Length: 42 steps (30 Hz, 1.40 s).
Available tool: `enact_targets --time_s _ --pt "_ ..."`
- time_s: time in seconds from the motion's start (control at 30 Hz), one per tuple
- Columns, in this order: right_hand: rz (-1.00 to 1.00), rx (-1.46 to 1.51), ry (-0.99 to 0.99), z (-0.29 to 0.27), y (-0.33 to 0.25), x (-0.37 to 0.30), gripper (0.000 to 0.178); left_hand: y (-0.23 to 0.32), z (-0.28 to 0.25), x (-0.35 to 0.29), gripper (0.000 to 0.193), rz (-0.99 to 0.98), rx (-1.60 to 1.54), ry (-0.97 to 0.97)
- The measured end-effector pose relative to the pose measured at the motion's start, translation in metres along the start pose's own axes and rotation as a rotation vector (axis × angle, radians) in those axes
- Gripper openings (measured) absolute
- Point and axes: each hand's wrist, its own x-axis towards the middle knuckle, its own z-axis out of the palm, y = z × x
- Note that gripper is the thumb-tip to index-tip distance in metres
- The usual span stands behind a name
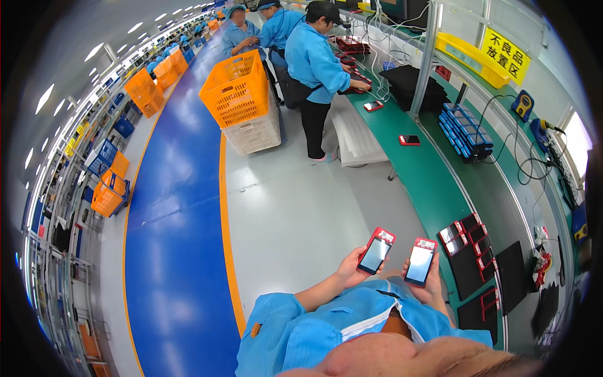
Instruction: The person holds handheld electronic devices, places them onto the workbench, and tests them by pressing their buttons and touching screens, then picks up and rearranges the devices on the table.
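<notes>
My left hand [350, 269] is closed around a red-and-black handheld device [376, 252] with a pale lit screen. A second device of the same kind [420, 263], its screen also lit, sits upright in my right hand [431, 291]. The two devices are apart, side by side in front of my chest, each with a white label on its red top end. Just right of my right hand, several more red-framed devices [482, 251] lie in rows on a black mat [466, 276] on the green bench [433, 176].
Farther along the bench are a lone red device [409, 140], a blue rack [465, 132] and black sheets [414, 88]. A yellow bin [472, 61] rests on the shelf. Ahead, a person in blue [317, 56] works beside stacked orange [235, 91] and white crates [253, 133].
</notes>
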Motion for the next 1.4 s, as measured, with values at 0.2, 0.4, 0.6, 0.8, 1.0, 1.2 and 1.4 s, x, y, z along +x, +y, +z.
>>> enact_targets --time_s 0.2,0.4,0.6,0.8,1.0,1.2,1.4 --pt "0.149 -0.044 -0.033 0.029 0.001 0.083 0.07 0.056 -0.008 0.004 0.051 0.107 -0.165 -0.006" --pt "0.274 -0.078 -0.115 0.101 0.007 0.235 0.072 0.184 -0.03 0.031 0.053 0.35 -0.252 0.279" --pt "0.4 -0.052 -0.565 0.226 0.036 0.41 0.076 0.354 -0.027 0.043 0.052 0.607 0.0 0.136" --pt "0.553 -0.091 -0.556 0.329 0.093 0.51 0.077 0.456 -0.045 0.034 0.061 0.801 0.033 0.142" --pt "0.512 0.035 -0.413 0.322 0.141 0.591 0.064 0.547 -0.105 0.044 0.075 0.665 0.086 0.339" --pt "0.063 0.18 0.032 0.31 0.182 0.531 0.06 0.651 -0.136 0.071 0.07 0.021 0.187 0.209" --pt "-0.549 0.299 0.389 0.406 0.26 0.469 0.061 0.739 -0.12 0.094 0.072 -0.511 0.256 -0.115"
